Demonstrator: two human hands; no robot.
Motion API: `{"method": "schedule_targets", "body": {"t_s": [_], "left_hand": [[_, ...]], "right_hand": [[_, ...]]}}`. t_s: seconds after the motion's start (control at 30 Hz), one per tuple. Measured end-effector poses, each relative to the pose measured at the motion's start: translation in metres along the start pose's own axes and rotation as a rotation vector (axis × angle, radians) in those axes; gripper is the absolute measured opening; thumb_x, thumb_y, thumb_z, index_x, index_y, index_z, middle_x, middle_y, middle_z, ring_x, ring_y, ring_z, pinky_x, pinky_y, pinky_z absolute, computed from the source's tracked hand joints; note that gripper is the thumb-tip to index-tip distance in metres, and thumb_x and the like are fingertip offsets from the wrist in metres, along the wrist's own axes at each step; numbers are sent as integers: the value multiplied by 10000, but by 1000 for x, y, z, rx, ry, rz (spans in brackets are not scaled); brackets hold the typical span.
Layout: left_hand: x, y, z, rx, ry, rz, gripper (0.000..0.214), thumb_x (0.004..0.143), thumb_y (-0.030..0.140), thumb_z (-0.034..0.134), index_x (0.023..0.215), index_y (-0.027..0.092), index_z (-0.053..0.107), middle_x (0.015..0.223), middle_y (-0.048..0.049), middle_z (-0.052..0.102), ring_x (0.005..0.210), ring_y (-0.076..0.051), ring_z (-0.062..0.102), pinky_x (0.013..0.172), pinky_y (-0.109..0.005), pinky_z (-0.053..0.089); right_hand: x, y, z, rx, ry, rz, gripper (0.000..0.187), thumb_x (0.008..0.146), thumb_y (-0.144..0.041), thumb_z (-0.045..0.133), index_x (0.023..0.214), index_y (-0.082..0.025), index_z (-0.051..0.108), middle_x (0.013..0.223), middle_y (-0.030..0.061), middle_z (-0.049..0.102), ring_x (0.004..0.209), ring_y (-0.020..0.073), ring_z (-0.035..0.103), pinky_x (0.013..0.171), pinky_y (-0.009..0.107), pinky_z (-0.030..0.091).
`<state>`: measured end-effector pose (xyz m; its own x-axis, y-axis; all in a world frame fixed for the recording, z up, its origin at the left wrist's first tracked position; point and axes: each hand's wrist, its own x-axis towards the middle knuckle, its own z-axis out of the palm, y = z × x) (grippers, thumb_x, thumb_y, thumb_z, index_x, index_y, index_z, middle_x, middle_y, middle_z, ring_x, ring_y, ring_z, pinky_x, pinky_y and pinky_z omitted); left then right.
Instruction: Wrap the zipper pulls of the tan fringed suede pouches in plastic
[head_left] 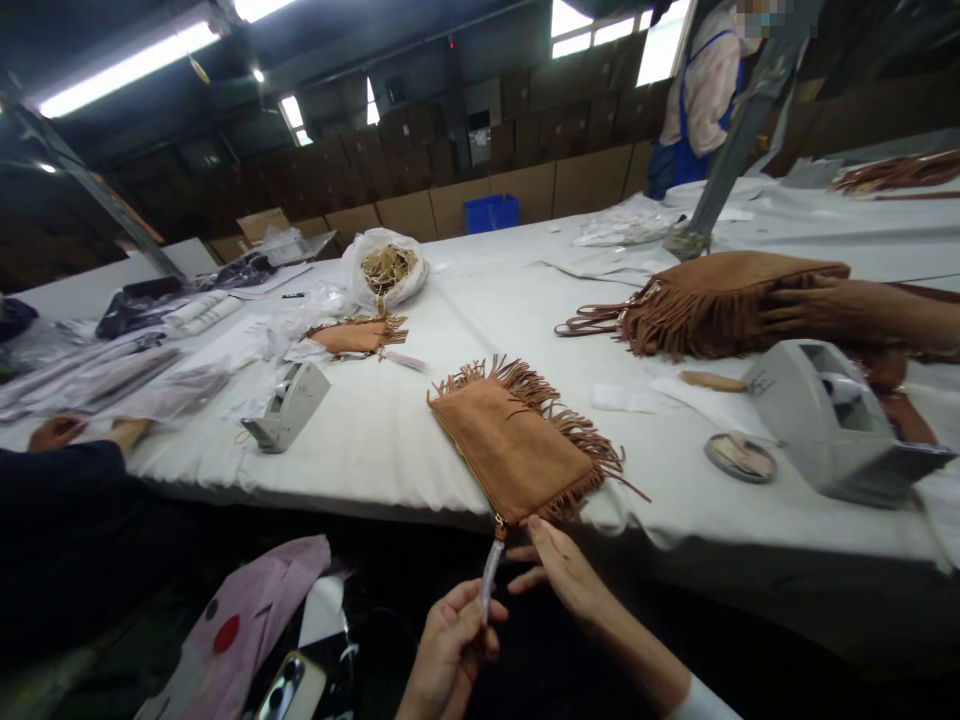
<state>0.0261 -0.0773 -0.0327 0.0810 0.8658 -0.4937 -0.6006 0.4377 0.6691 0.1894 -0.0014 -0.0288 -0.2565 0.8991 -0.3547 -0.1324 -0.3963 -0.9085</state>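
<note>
A brown suede fringed pouch (517, 440) lies on the white table, one zipped edge and corner toward me at the table's front edge. From that corner hangs a strap end wrapped in clear plastic (490, 578). My left hand (452, 640), below the table edge, pinches this wrapped strap between thumb and fingers. Close by on the right, my right hand (562, 570) reaches up to the pouch's near corner. Its fingers are spread, with the tips at or just touching the corner; firm contact is hard to make out.
Tape dispensers stand left (289, 408) and right (832, 420). Another person's hand (817, 312) rests on a larger fringed bag (705, 300). Farther back are a small fringed pouch (352, 338) and a plastic bag of gold-coloured pieces (390, 268). Someone's hands (60, 432) are at far left.
</note>
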Motion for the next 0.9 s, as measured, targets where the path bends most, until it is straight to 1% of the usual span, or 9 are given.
{"method": "schedule_targets", "body": {"t_s": [0.07, 0.17, 0.33, 0.47, 0.53, 0.6, 0.67, 0.77, 0.9], "left_hand": [[2, 5, -4, -11, -17, -13, 315, 707, 261, 782, 952, 103, 664, 824, -104, 713, 642, -129, 645, 605, -208, 488], [11, 14, -6, -28, -36, -77, 317, 798, 361, 684, 985, 106, 654, 926, -145, 724, 776, -193, 688, 712, -280, 525], [38, 27, 1, 93, -132, -193, 586, 864, 609, 438, 1059, 87, 618, 840, -153, 724, 659, -192, 687, 594, -264, 513], [57, 29, 15, 240, -167, -188, 507, 799, 561, 595, 994, 94, 625, 731, -96, 694, 517, -120, 603, 485, -200, 450], [62, 28, 21, 276, -168, -137, 417, 737, 470, 713, 884, 88, 635, 575, -20, 611, 406, -49, 457, 391, -138, 322], [66, 28, 24, 223, -155, -108, 365, 688, 405, 775, 784, 87, 623, 457, 49, 486, 348, -3, 294, 341, -113, 166], [67, 34, 26, 121, -141, -122, 340, 679, 367, 792, 752, 87, 613, 428, 76, 426, 338, 15, 222, 330, -108, 96], [64, 53, 27, 27, -136, -157, 261, 753, 283, 742, 841, 64, 631, 525, 29, 528, 369, 12, 349, 338, -79, 227], [59, 77, 22, -90, -162, -238, 255, 908, 207, 520, 1014, -2, 621, 803, -139, 705, 658, -110, 668, 597, -152, 534]], "right_hand": [[-6, -3, -13, -85, 40, 45, 561, 822, -677, 430, 1005, -160, 550, 941, 112, 682, 535, 164, 662, 516, 282, 514], [-14, -6, -30, -48, 119, 106, 532, 841, -636, 449, 1011, -145, 562, 814, 91, 679, 540, 152, 656, 523, 261, 512], [-18, -12, -43, 11, 227, 43, 516, 770, -627, 570, 920, -136, 616, 724, 63, 665, 496, 120, 605, 472, 230, 473], [-16, -12, -44, -67, 233, -20, 550, 713, -655, 594, 868, -131, 651, 684, 51, 656, 461, 120, 576, 438, 233, 428], [-16, -10, -44, -150, 215, -56, 569, 692, -669, 588, 860, -130, 663, 682, 53, 659, 458, 134, 575, 437, 248, 413], [-17, -9, -45, -258, 226, -103, 558, 704, -659, 569, 852, -132, 674, 680, 61, 669, 471, 154, 582, 462, 272, 419], [-18, -12, -48, -370, 297, -166, 521, 742, -622, 541, 859, -135, 685, 665, 64, 675, 506, 176, 595, 522, 300, 446], [-14, -27, -55, -480, 454, -279, 466, 797, -546, 509, 959, -146, 685, 696, 66, 693, 615, 209, 631, 652, 335, 487], [3, -50, -64, -616, 555, -488, 387, 836, -466, 482, 998, -175, 679, 960, 96, 705, 833, 236, 648, 769, 352, 500]]}}
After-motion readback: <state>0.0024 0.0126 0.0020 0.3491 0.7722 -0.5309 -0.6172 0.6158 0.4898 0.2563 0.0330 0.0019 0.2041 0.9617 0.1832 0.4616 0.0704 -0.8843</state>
